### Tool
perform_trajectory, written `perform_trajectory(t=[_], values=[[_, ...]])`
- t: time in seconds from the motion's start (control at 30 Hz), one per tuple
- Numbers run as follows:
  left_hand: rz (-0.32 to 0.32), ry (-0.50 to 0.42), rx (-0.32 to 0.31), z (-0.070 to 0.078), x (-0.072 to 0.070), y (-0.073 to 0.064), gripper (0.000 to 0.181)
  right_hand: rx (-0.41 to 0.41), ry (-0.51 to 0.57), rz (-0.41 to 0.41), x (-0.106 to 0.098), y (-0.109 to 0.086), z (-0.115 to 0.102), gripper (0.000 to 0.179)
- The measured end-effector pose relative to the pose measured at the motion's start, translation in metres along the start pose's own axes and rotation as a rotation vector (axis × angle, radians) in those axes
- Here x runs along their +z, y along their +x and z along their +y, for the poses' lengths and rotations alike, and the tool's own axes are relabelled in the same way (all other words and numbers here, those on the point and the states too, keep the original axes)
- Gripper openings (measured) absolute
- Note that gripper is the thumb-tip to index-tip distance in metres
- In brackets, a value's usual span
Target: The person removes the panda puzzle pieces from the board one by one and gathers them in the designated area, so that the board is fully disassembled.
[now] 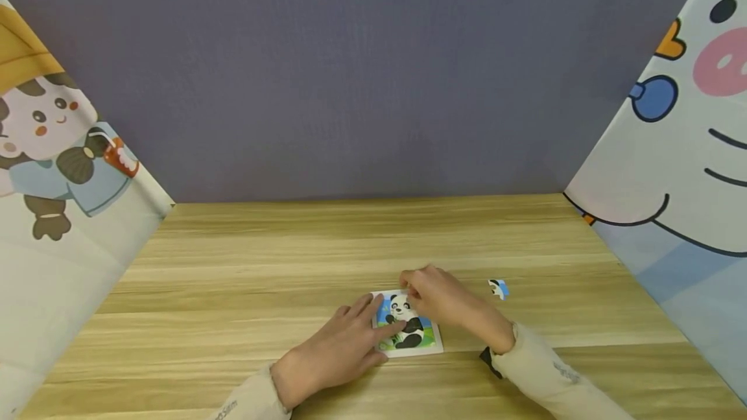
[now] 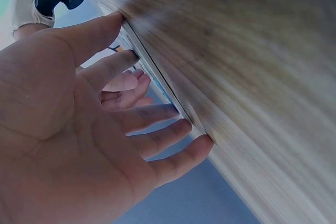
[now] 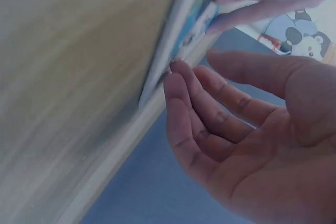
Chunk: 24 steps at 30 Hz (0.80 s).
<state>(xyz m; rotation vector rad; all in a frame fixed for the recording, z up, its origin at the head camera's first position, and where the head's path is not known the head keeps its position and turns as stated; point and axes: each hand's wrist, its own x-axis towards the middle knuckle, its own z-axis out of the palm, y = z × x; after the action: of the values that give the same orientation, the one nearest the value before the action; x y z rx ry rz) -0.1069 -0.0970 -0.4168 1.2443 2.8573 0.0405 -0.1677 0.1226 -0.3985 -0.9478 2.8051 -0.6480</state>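
Note:
A panda jigsaw puzzle (image 1: 428, 332) in a white-edged square tray lies on the wooden table. My left hand (image 1: 344, 345) is spread over its left side, the index finger reaching across the panda. In the left wrist view, the fingertips (image 2: 181, 124) meet the tray's edge. My right hand (image 1: 438, 293) bends over the top right corner, covering it in the head view. From the right wrist, bent fingertips (image 3: 176, 72) show at the puzzle's edge with the thumb apart from them; no piece shows in their grasp.
A loose puzzle piece (image 1: 498, 288) in blue, white and black lies on the table (image 1: 280, 258) to the right of the right hand. A grey panel (image 1: 373, 83) rises behind the table, and cartoon-printed panels stand at left (image 1: 64, 264) and right (image 1: 642, 180).

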Motion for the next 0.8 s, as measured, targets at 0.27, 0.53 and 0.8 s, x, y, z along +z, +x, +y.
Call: perform_trajectory(t=[0.27,0.53,0.8], values=[[0.008,0.009,0.01,0.0004,0.0,0.0004,0.055,-0.02,0.002,0.001,0.0065,0.0002,0.0007,0.022],[0.003,-0.01,0.004,0.0001,0.0007,0.0006,0.056,-0.059,-0.033,0.02,0.01,0.0012,0.0025,0.019],[-0.01,-0.027,0.005,-0.0001,0.0009,0.0008,0.057,-0.045,-0.028,0.017,0.0111,0.0008,0.0033,0.019]])
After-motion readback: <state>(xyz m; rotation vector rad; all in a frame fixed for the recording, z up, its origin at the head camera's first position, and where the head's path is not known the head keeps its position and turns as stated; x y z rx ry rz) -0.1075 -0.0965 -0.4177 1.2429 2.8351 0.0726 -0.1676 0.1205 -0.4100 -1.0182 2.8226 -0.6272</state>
